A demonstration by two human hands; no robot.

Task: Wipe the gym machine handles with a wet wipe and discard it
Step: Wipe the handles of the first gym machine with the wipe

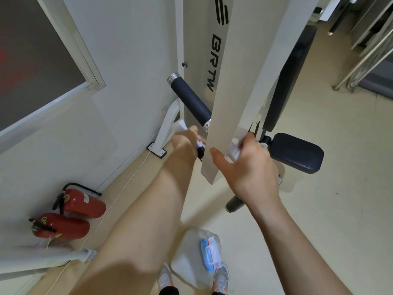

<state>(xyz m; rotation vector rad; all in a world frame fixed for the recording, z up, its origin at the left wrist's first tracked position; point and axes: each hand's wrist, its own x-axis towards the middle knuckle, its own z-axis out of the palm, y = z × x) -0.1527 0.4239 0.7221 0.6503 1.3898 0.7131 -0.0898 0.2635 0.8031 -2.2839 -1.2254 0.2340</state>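
Note:
A white gym machine arm (234, 81) hangs in front of me. My left hand (186, 143) is closed around a short dark handle (200, 153) left of the arm; a blurred white piece (180, 125) shows past its fingers. My right hand (248, 167) presses a white wet wipe (233, 151) around a bar at the arm's right side, thumb spread to the left. The dark end of that handle (235, 204) sticks out below my right wrist. Another dark padded handle (191, 99) juts up to the left, untouched.
The black seat pad (297, 152) and back pad (291, 71) lie right of the hands. A wet wipe pack (210, 254) rests on a white bag (187, 256) by my shoes. Two red fire extinguishers (83, 203) and a white cable (127, 184) lie along the wall.

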